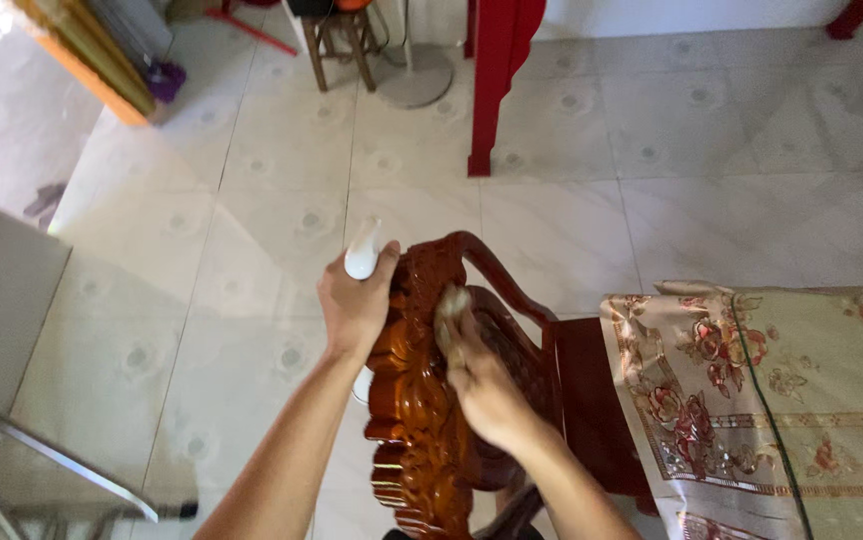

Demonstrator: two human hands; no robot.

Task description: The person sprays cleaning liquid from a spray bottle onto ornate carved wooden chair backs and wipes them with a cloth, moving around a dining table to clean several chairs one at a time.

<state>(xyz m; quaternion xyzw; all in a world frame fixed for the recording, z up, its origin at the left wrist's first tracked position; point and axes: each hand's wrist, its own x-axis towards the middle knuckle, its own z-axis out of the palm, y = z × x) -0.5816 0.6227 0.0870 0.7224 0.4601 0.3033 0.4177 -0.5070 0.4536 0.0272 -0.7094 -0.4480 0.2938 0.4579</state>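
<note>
Pale tiled floor (pixel 252 200), red table leg (pixel 492 90), wooden stool (pixel 337 45), floral tablecloth (pixel 812 400)

A single head-worn camera looks steeply down from close above onto a carved wooden chair (pixel 432 400) and the tiled floor (pixel 252 200).

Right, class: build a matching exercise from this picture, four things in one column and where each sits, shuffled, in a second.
Things:
1 white spray bottle
2 pale cloth
3 flowered tablecloth
4 small wooden stool

Places:
a over the table on the right
b in the left hand
c far across the tiled floor
d under the right hand, on the carved chair

Pairs: 1-b, 2-d, 3-a, 4-c
</note>
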